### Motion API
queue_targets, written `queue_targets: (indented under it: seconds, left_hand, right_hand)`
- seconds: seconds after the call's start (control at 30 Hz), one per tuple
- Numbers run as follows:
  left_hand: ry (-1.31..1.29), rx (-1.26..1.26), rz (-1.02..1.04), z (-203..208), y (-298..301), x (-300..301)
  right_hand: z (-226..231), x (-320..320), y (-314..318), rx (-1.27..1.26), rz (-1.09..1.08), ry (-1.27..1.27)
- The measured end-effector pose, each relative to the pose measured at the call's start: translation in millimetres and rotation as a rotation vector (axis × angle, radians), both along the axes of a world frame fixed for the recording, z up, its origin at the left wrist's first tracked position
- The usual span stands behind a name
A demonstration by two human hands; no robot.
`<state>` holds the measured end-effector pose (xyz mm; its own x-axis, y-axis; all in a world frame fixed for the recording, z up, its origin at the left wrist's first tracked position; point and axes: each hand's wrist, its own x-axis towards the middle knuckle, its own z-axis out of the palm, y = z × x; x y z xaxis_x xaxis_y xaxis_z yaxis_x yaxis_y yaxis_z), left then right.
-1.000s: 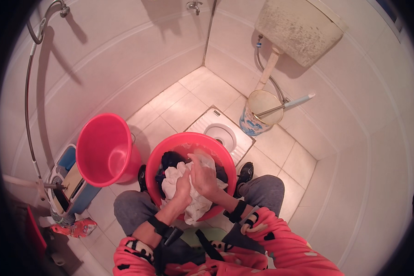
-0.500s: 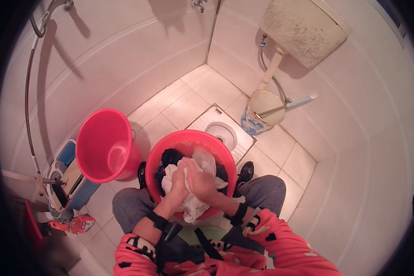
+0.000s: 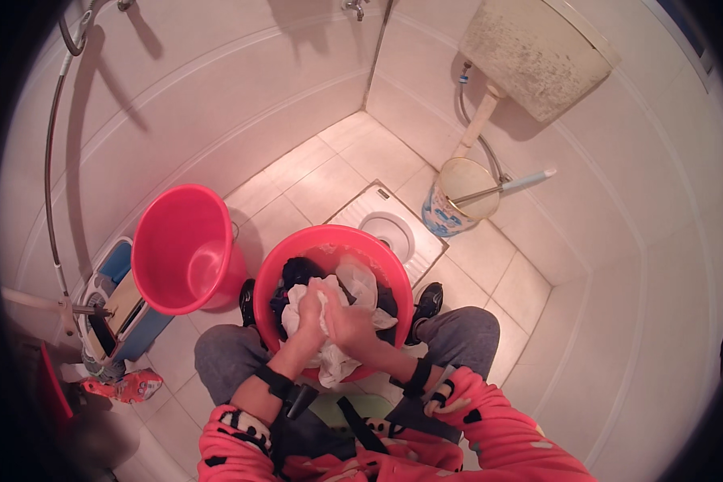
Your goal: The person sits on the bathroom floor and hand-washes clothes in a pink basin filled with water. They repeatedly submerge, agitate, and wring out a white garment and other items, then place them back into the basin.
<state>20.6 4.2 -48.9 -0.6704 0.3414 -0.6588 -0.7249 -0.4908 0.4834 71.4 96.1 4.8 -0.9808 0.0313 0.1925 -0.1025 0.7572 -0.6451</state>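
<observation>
White cloth (image 3: 329, 365) was clenched between left hand (image 3: 312, 317) and right hand (image 3: 352, 328) over the red basin (image 3: 277, 269); dark garments (image 3: 297, 271) at 11 o'clock lay unscrubbed.

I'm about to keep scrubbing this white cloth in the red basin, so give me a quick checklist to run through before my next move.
1. Both hands on the cloth: ok. Left hand and right hand are closed on the white cloth.
2. Cloth over the red basin: ok, though part of it hangs over the near rim.
3. Basin steady between the knees: ok, it sits on the floor.
4. Dark clothes in the basin: ok.
5. Red bucket within reach: ok, upright on your left.
6. Water level in the basin: cannot tell.
</observation>
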Motion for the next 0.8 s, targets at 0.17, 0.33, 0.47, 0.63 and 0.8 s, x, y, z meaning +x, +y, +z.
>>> queue_targets:
  seconds: [0.17, 0.33, 0.47, 0.63, 0.8]
  left_hand:
    - [-0.133, 0.022, -0.178, -13.1, 9.1, 13.5]
    - [0.075, 0.119, -0.036, -33.5, -1.9, -4.3]
    - [-0.155, 0.152, -0.075, -20.5, 1.7, 10.3]
    - [-0.116, 0.053, -0.185, -4.5, 4.9, 14.4]
    - [-0.070, 0.273, -0.078, -17.7, 0.0, 4.2]
  right_hand:
    - [-0.6, -9.6, 7.9, 0.197, -0.341, -0.118]
    - [-12.0, 3.3, -0.2, -0.027, 0.022, 0.290]
    - [-13.1, -2.8, 4.3, 0.107, -0.153, -0.091]
    - [-4.4, -5.3, 11.7, 0.016, -0.192, 0.123]
    - [-3.2, 2.6, 3.5, -0.044, 0.010, -0.050]
